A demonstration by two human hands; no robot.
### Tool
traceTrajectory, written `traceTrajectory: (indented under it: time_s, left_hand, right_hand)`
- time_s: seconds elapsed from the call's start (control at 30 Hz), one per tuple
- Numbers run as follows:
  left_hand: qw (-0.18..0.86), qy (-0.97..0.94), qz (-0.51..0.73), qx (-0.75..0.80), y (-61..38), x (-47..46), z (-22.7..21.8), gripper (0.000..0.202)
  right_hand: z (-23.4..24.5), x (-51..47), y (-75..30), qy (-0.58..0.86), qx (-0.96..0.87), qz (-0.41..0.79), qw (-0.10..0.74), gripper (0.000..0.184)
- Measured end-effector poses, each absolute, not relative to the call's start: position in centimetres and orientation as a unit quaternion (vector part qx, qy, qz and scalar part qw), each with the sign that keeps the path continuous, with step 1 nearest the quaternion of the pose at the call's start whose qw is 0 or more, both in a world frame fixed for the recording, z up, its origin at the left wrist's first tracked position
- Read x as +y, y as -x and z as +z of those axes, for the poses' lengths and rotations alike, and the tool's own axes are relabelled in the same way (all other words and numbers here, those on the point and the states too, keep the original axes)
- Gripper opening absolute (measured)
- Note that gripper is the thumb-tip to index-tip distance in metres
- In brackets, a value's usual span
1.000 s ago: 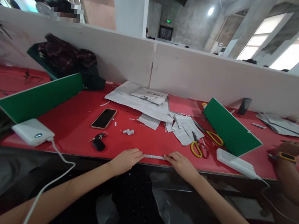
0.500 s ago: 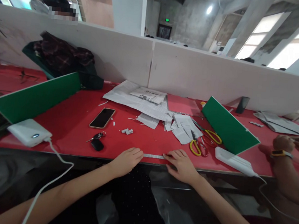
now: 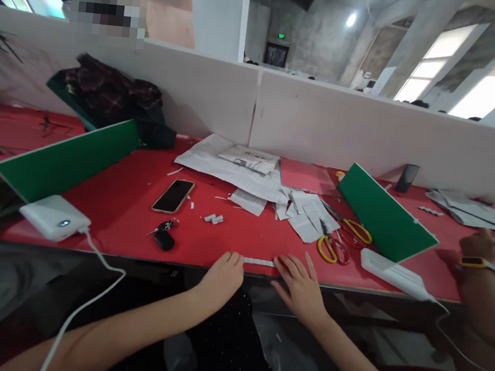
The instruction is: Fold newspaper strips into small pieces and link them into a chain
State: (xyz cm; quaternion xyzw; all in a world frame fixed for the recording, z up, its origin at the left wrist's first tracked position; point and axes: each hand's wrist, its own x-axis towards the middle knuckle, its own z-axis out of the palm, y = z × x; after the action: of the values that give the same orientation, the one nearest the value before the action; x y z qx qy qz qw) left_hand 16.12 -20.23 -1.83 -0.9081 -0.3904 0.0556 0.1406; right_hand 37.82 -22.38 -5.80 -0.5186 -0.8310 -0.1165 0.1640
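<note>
A thin folded strip of newspaper (image 3: 259, 262) lies along the front edge of the red table (image 3: 122, 208). My left hand (image 3: 222, 276) curls over the strip's left end, fingers pressed down on it. At the strip's right end rests my right hand (image 3: 301, 284), fingers spread and fingertips on the paper. Both hands sit right at the table's edge, close together.
Cut newspaper pieces (image 3: 306, 214) and larger sheets (image 3: 227, 163) lie beyond, beside two yellow-handled scissors (image 3: 333, 243). A phone (image 3: 173, 196), keys (image 3: 163, 234), a white power bank (image 3: 54, 218) with cable, two green boards (image 3: 384, 219) and another person's hand (image 3: 480, 251) at the right.
My hands have slid closer together along the strip and back toward the table's edge. My right fingers have spread apart. The other person's hand has shifted slightly.
</note>
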Motion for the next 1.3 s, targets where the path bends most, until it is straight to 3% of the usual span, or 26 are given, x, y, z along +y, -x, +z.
traceTrajectory:
  time_s: [0.1,0.37,0.8,1.0,1.3]
  left_hand:
    - [0.108,0.877,0.077,-0.461,-16.9,-21.0,-1.9,0.030]
    - [0.210,0.806,0.160,-0.530,-20.5,-22.7,-3.0,0.052]
    - [0.197,0.809,0.155,-0.532,-20.3,-22.4,-2.3,0.050]
    - [0.247,0.816,0.125,-0.507,-19.9,-22.7,-2.7,0.047]
    - [0.183,0.828,0.069,-0.525,-21.0,-22.4,-3.2,0.046]
  right_hand:
    - [-5.8,-22.2,-38.6,0.511,-0.835,-0.122,0.162,0.041]
    - [-6.0,-22.2,-38.5,0.502,-0.838,-0.126,0.175,0.042]
    - [-6.3,-22.1,-39.0,0.510,-0.838,-0.090,0.174,0.044]
    - [-6.4,-22.1,-39.1,0.506,-0.840,-0.089,0.176,0.044]
    - [-6.5,-22.0,-39.3,0.504,-0.841,-0.100,0.171,0.045]
